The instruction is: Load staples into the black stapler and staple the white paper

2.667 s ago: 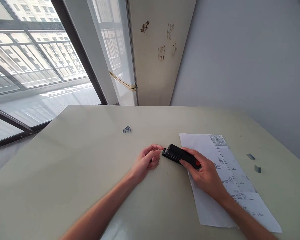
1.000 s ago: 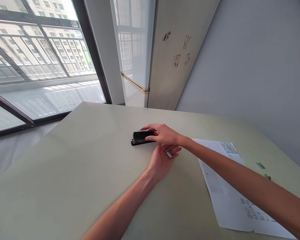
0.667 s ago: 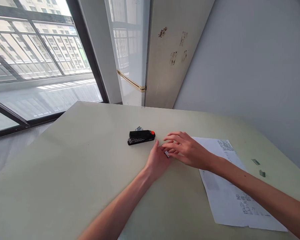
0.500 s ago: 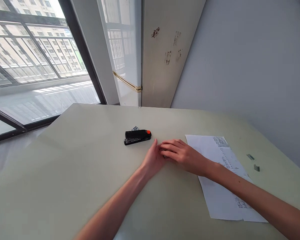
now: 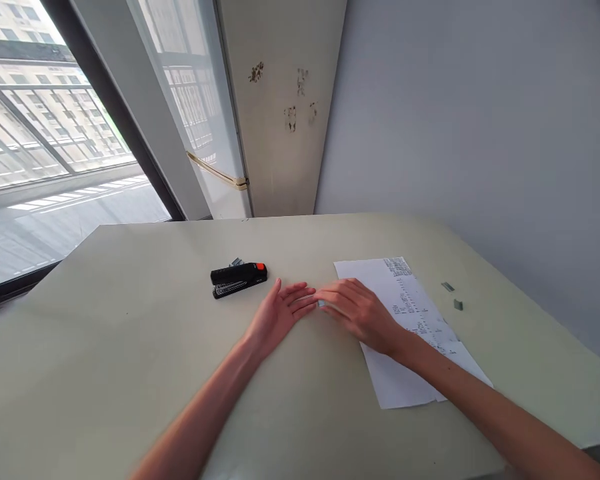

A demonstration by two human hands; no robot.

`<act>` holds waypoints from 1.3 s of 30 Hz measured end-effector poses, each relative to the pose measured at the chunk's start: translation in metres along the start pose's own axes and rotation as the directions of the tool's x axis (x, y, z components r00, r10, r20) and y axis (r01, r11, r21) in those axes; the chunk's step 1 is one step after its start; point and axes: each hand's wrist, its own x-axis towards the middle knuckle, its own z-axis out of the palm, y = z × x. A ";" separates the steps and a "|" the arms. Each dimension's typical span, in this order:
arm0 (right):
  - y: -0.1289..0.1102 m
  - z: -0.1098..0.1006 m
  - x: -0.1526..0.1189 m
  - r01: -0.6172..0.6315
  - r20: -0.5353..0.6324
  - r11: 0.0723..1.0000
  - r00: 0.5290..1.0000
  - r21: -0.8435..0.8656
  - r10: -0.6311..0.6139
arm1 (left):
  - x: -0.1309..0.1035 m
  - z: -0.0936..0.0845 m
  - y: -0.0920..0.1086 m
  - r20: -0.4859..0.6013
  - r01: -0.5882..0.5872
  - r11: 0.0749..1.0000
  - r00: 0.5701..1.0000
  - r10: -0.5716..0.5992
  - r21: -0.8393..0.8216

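Our right hand [image 5: 361, 316] pinches a small pale strip [image 5: 321, 303], presumably for fine control; our left hand [image 5: 274, 319] lies spread, palm up, perhaps as support; the stapler [image 5: 239, 275] rests toward its ten-to-eleven o'clock.

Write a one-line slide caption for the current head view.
Right hand pinches a small staple strip beside the open left hand, near a black stapler and printed paper.

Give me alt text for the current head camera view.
Right hand pinches a small staple strip beside the open left hand, palm up, over a table; a black stapler lies left, printed paper right.
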 end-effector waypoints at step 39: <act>0.082 -0.020 -0.063 -0.633 0.127 0.773 0.766 -0.023 0.631 | -0.012 0.013 -0.006 0.111 -0.220 0.861 0.976 0.190 0.460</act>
